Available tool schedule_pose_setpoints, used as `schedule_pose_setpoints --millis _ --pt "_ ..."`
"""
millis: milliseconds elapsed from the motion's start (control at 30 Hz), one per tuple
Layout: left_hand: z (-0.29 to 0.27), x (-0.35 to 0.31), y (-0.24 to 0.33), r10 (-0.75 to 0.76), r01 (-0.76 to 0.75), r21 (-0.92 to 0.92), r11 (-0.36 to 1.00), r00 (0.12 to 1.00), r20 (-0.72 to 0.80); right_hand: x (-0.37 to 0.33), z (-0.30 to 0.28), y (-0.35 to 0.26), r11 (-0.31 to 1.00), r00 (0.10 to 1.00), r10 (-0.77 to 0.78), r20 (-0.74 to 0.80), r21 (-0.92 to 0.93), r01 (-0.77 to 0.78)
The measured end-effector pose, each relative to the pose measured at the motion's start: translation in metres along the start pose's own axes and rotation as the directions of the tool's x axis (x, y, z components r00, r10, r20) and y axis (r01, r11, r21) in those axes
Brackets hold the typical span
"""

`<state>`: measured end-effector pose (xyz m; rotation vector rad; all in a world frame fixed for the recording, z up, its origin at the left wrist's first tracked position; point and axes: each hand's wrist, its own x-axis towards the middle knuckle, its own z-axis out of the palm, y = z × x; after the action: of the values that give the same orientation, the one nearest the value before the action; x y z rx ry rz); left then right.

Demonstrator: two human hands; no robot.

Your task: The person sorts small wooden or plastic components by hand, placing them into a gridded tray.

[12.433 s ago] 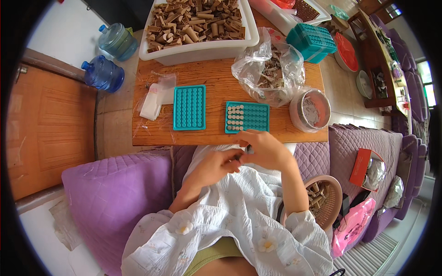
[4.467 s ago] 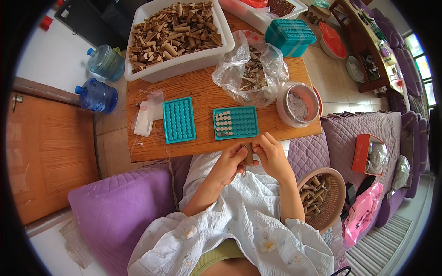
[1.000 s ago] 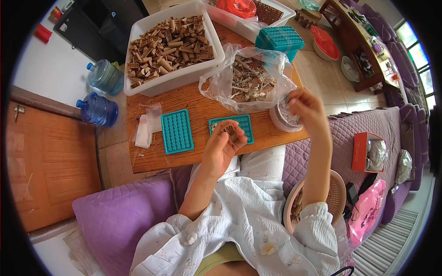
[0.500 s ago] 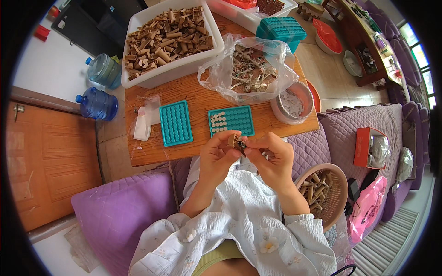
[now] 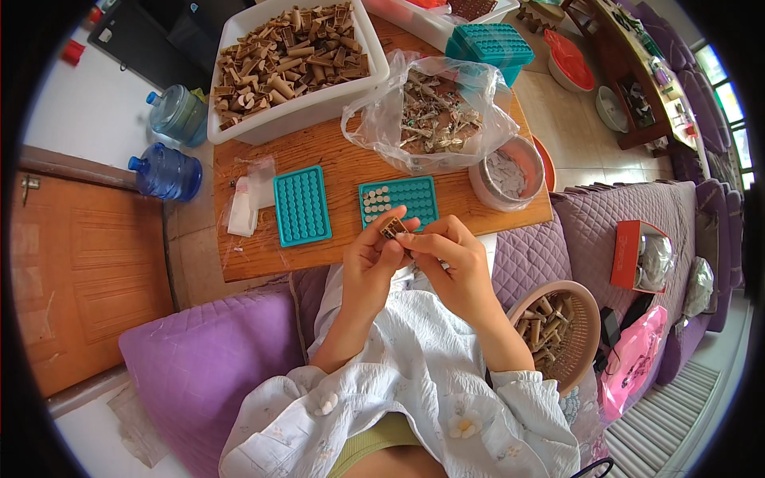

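Observation:
My left hand (image 5: 366, 269) pinches a small brown cardboard piece (image 5: 392, 228) above my lap, near the table's front edge. Small dark and light bits show on its face; they are too small to name. The thumb and fingertips of my right hand (image 5: 453, 259) press on the same piece from the right. Just beyond my fingers lies a teal tray (image 5: 414, 199) of round hollows, with white discs (image 5: 376, 199) in its left part. Left of it sits a second teal tray (image 5: 303, 205).
A white bin (image 5: 299, 118) of brown cardboard pieces stands at the table's back left. Right of it are a clear plastic bag (image 5: 434, 119) of scraps, stacked teal trays (image 5: 490, 49) and a tub (image 5: 488, 185) of greyish material. A basket (image 5: 586, 334) of brown tubes sits at my right.
Both hands have shifted slightly left and away from me with the brown piece. The piece is turned so that its face with small bits shows more.

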<state>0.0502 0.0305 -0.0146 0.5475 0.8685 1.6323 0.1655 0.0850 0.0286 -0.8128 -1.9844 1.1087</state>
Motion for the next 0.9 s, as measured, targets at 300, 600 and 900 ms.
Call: schedule_pose_setpoints --millis 300,600,900 --pt "-0.004 0.002 0.006 0.024 -0.024 -0.158 0.987 1.000 -0.001 -0.007 0.012 0.006 0.998 0.996 -0.040 -0.080 -0.061 0.036" --pt "-0.002 -0.001 0.015 0.088 -0.087 0.047 0.995 0.996 -0.019 -0.003 0.017 0.007 0.992 0.978 -0.111 -0.178 -0.081 0.098" --pt "-0.001 -0.004 0.021 0.186 -0.194 0.180 0.964 0.981 0.057 0.006 0.017 0.007 0.894 0.916 -0.382 -0.119 -0.297 0.334"
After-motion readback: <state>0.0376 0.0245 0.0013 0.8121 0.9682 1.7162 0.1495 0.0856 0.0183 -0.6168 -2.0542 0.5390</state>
